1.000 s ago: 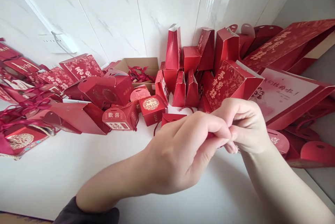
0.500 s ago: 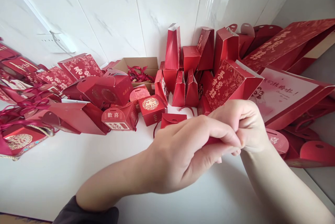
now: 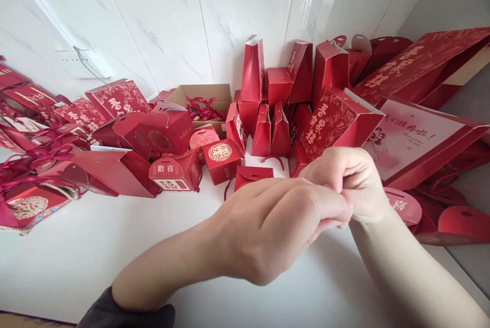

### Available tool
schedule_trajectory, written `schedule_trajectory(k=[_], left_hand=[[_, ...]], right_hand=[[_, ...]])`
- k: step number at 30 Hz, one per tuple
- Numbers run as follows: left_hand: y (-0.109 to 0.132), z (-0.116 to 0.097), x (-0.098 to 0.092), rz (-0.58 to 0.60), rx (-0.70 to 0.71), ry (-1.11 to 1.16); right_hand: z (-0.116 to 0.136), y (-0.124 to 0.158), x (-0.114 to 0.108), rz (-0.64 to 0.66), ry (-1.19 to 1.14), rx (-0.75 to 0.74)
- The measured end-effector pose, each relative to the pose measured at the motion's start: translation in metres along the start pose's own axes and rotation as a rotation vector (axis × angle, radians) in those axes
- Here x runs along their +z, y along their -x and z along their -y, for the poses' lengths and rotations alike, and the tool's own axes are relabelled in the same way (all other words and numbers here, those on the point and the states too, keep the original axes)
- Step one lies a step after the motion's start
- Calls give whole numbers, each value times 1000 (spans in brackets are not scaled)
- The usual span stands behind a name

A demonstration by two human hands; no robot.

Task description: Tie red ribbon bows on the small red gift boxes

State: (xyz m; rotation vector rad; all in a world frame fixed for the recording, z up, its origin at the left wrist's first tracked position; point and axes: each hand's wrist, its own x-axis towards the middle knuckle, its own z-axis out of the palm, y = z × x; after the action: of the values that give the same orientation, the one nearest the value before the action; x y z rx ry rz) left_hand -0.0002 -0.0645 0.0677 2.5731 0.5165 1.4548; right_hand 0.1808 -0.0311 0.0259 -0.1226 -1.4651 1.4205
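Observation:
Both hands meet above the white table, right of the middle. My left hand is turned with its back to the camera, its fingers curled in and pressed against the other hand. My right hand is closed, thumb and forefinger pinched together. Whatever lies between them is hidden by the fingers. Just behind my left hand stands a small red box with a rounded flap. Beyond my right hand leans a red box with gold characters.
An open cardboard box with dark red ribbons stands near the tiled wall. Red gift boxes crowd the left and back. Large red bags lean at the right. A wall socket with a cable is at the upper left.
My left hand has rolled over, so its back now faces up more and its thumb is hidden. The red thing glimpsed between the hands no longer shows. My right hand has barely moved.

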Motion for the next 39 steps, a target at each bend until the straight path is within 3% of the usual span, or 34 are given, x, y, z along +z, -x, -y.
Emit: schedule_trajectory(k=[12,20,29,39], left_hand=[[-6,3,-3,61,67,194],[-10,-4,-12,123,-103,234],[-4,-2,-8,22,-91,-51],[-5,1,-4,-25,43,45]], right_hand=[[-10,0,7,-3,-196,67],[-4,-3,11,41,-145,124],[4,-8,6,-1,-19,168],[-5,-7,17,4,-213,274]])
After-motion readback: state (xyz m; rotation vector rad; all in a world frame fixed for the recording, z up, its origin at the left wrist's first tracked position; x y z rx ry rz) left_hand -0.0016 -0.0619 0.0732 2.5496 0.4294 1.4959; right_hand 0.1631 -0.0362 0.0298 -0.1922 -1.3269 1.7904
